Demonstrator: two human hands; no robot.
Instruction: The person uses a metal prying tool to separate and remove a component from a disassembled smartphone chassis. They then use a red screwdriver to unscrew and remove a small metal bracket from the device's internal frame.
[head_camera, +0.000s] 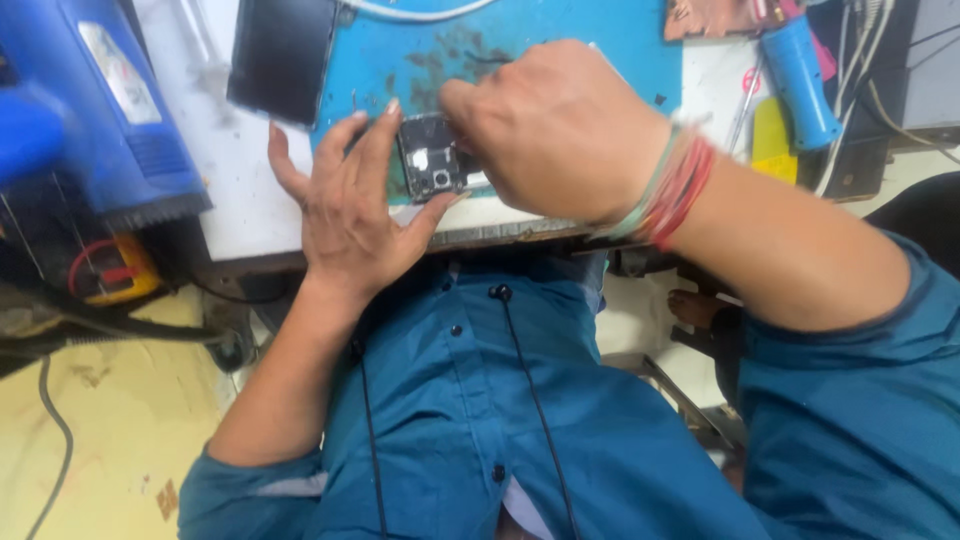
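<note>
An opened phone (432, 157) with its dark inner board showing lies on a blue work mat (520, 40) near the table's front edge. My left hand (345, 205) cups the phone's left side, index finger and thumb pressed against it. My right hand (560, 130), with red and green threads at the wrist, is curled over the phone's right part, fingertips pinched down on it. Whether a tool is between those fingers is hidden.
A dark phone screen panel (282, 55) lies at the mat's upper left. A blue hot-air tool (110, 110) stands at the left. A blue-handled tool (800, 75) and tweezers (745, 100) lie at the right. Cables hang below the white table (250, 200).
</note>
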